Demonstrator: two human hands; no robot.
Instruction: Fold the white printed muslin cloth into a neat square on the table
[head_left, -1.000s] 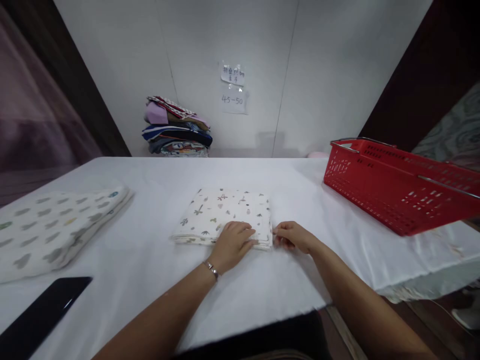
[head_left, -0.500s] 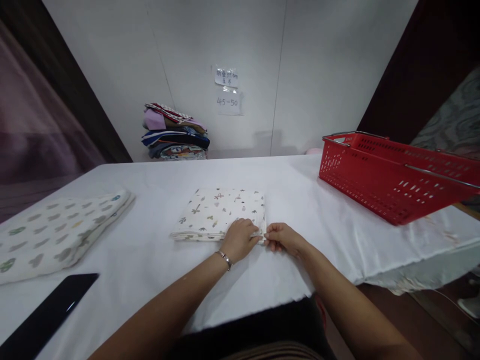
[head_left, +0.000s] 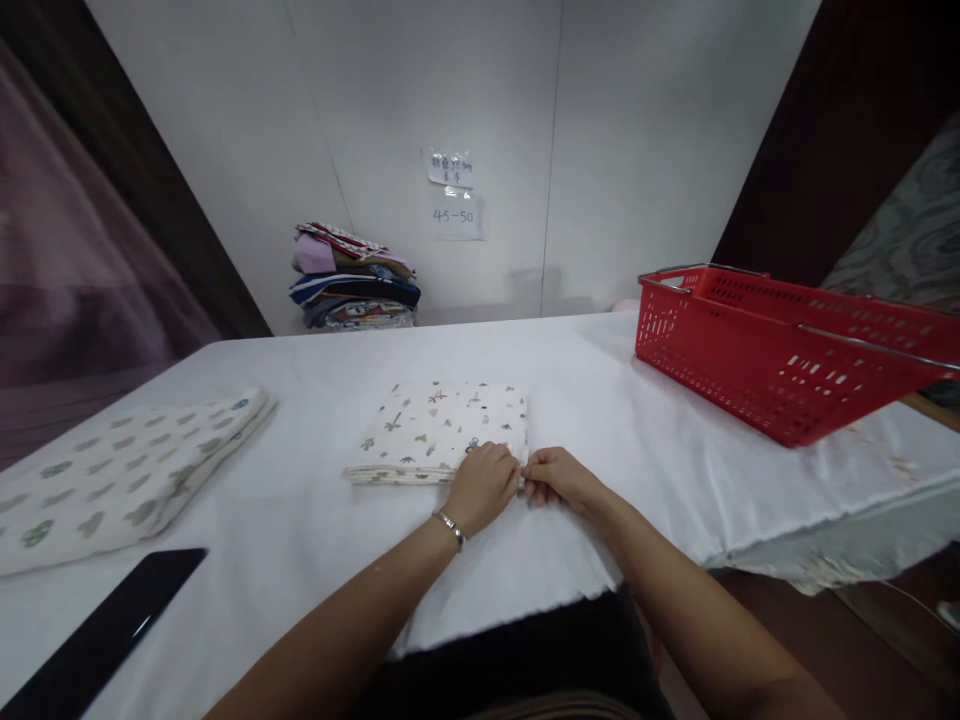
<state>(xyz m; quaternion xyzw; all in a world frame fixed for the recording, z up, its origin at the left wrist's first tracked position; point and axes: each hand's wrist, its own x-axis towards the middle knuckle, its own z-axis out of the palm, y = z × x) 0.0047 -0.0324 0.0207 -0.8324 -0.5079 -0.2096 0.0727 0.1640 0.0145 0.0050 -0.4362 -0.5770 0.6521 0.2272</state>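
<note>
A folded white cloth with a small plant-like print lies flat in front of me, its layered folds showing along the near edge. At its near right corner my left hand, with a bracelet on the wrist, is closed on the layers. Just beside it, my right hand pinches the tip of the same corner between thumb and fingers. The two hands nearly touch, and they hide most of that corner.
A second folded cloth with grey spots lies at the left, a black flat object nearer me. A red basket stands at the right. Against the wall rises a stack of folded fabrics. Everything rests on a white-covered table.
Both hands keep hold at the cloth's near right corner; the right hand has drawn slightly closer to the left. The whole view has shifted a little.
</note>
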